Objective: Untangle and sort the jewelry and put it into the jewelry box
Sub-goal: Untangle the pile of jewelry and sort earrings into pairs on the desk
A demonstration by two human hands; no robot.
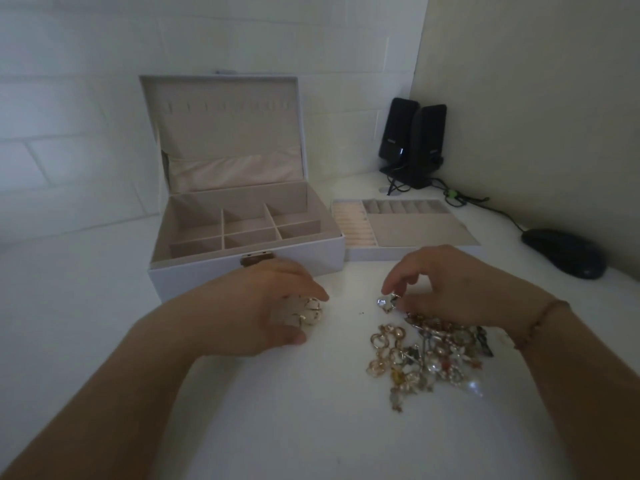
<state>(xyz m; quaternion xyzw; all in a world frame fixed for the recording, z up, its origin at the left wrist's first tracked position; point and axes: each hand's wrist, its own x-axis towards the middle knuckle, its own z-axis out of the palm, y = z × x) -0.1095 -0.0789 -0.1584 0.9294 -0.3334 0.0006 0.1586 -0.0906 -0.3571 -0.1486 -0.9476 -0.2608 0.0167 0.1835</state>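
A white jewelry box (194,278) stands open on the table, its lid upright and its beige compartments bare. Its removable tray (415,252) lies just right of it. A tangled pile of gold and silver jewelry (426,355) sits at front right. My right hand (450,285) hovers over the pile's far edge and pinches a small silver piece (386,302) between thumb and fingers. My left hand (256,306) rests in front of the box, cupped around a small cluster of gold pieces (310,311).
Two black speakers (412,143) stand in the back corner, with cables trailing right to a black mouse (564,252). White brick wall behind, beige wall on the right. A thin bracelet (540,320) circles my right wrist.
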